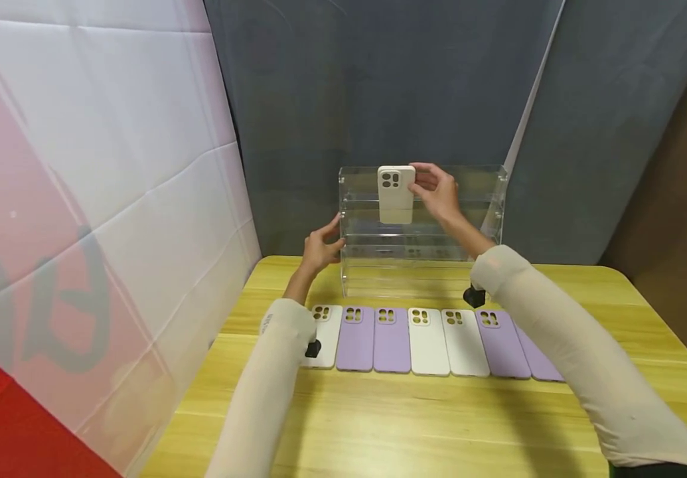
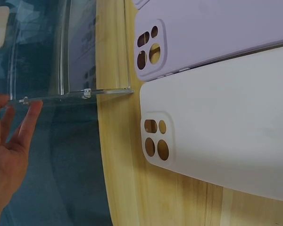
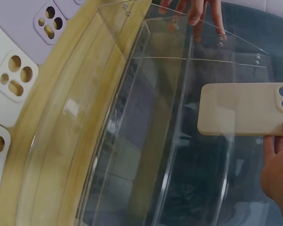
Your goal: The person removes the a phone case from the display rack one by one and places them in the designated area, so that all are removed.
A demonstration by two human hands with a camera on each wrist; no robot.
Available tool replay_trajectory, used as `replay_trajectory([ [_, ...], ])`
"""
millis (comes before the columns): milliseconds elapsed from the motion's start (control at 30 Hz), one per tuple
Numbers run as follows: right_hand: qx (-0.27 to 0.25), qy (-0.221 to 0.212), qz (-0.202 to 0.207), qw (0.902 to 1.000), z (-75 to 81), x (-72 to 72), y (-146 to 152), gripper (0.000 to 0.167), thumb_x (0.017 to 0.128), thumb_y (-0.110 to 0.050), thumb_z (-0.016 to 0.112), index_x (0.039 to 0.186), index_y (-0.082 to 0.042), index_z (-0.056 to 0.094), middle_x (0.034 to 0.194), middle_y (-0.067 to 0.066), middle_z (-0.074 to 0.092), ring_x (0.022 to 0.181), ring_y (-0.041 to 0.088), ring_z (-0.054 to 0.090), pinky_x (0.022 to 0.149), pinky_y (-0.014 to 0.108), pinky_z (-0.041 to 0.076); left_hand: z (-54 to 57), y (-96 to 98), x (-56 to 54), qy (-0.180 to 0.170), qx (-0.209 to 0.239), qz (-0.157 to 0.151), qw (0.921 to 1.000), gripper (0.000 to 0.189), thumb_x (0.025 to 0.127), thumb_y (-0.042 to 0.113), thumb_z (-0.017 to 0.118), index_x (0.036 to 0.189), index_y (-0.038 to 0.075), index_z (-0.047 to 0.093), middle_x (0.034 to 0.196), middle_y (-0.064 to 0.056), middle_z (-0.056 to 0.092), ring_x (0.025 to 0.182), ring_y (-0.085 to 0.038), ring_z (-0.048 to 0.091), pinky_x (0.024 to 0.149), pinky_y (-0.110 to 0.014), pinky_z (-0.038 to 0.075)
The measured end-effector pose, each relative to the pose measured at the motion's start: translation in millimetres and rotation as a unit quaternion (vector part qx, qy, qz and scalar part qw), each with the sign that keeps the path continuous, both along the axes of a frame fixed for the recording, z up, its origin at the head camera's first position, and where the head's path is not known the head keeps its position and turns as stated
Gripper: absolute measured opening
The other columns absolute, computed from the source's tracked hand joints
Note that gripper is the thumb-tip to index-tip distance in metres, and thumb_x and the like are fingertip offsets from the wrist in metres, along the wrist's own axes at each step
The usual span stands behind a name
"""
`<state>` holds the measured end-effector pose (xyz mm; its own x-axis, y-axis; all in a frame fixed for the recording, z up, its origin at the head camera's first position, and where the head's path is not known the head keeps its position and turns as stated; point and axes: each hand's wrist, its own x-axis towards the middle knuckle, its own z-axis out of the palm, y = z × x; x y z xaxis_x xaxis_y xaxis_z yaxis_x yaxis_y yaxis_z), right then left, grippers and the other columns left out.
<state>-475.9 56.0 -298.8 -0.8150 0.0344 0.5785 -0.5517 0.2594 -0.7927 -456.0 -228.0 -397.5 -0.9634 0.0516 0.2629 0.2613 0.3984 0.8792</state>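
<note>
With thumb and fingers, my right hand (image 1: 439,194) pinches a cream-white phone case (image 1: 395,207) by its right edge. The case stands upright, camera cutouts at the top, over the upper tiers of a clear acrylic display rack (image 1: 468,178). In the right wrist view, the lower end of this phone case (image 3: 221,109) overlaps the upper tier. My left hand (image 1: 319,249) is at the rack's left side panel, fingers extended. Its fingertips touch the panel's edge in the left wrist view, where the hand (image 2: 12,150) shows from the palm side.
A row of phone cases lies flat in front of the rack on the wooden table (image 1: 367,425): white ones such as the leftmost case (image 1: 326,338), and purple ones (image 1: 355,348). My right sleeve covers part of the row. A grey curtain (image 1: 379,79) hangs behind.
</note>
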Motion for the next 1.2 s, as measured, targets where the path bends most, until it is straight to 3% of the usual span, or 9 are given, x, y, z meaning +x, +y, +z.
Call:
replay_trajectory([
  [333, -0.014, 0.008, 0.014, 0.9998, 14.3, 5.3, 17.7, 0.040, 0.093, 0.004, 0.075, 0.131, -0.002, 0.069, 0.123, 0.023, 0.072, 0.111, 0.028, 0.072, 0.093, 0.025, 0.060, -5.2, -6.5, -4.3, -0.002, 0.010, -0.009, 0.9999, 0.067, 0.101, 0.007, 0.069, 0.156, 0.038, 0.046, 0.151, -0.015, 0.055, 0.115, -0.036, 0.070, 0.070, -0.033, 0.067],
  [733, 0.004, 0.021, -0.013, 0.9997, 31.4, 12.4, 33.5, 0.040, 0.093, 0.001, 0.077, 0.132, -0.005, 0.069, 0.123, 0.019, 0.073, 0.109, 0.024, 0.073, 0.093, 0.027, 0.061, -8.8, -17.4, -11.3, -0.006, 0.003, -0.008, 0.9999, 0.069, 0.101, 0.008, 0.069, 0.157, 0.038, 0.043, 0.153, -0.016, 0.053, 0.115, -0.037, 0.070, 0.072, -0.032, 0.066],
  [867, 0.006, 0.015, -0.018, 0.9997, 37.4, 16.4, 36.6, 0.042, 0.093, 0.000, 0.077, 0.133, -0.004, 0.068, 0.124, 0.021, 0.072, 0.110, 0.025, 0.072, 0.093, 0.025, 0.060, -8.4, -23.6, -13.5, -0.003, 0.004, -0.008, 1.0000, 0.069, 0.101, 0.007, 0.068, 0.157, 0.037, 0.043, 0.153, -0.017, 0.053, 0.116, -0.039, 0.069, 0.074, -0.037, 0.066],
  [1000, 0.003, 0.018, -0.012, 0.9998, 39.6, 18.9, 43.0, 0.044, 0.092, 0.003, 0.077, 0.135, -0.001, 0.066, 0.125, 0.025, 0.070, 0.111, 0.028, 0.072, 0.092, 0.023, 0.060, -7.0, -29.6, -14.5, -0.004, 0.006, -0.006, 1.0000, 0.068, 0.101, 0.007, 0.068, 0.158, 0.036, 0.044, 0.153, -0.018, 0.053, 0.114, -0.040, 0.069, 0.076, -0.041, 0.066],
  [1200, 0.013, 0.015, -0.014, 0.9997, 33.3, 23.9, 59.1, 0.047, 0.092, 0.004, 0.076, 0.137, -0.002, 0.065, 0.125, 0.026, 0.070, 0.107, 0.022, 0.073, 0.088, 0.019, 0.059, -6.9, -37.9, -16.1, -0.010, 0.002, -0.009, 0.9999, 0.068, 0.102, 0.009, 0.068, 0.159, 0.037, 0.041, 0.155, -0.019, 0.050, 0.113, -0.042, 0.069, 0.073, -0.033, 0.066],
])
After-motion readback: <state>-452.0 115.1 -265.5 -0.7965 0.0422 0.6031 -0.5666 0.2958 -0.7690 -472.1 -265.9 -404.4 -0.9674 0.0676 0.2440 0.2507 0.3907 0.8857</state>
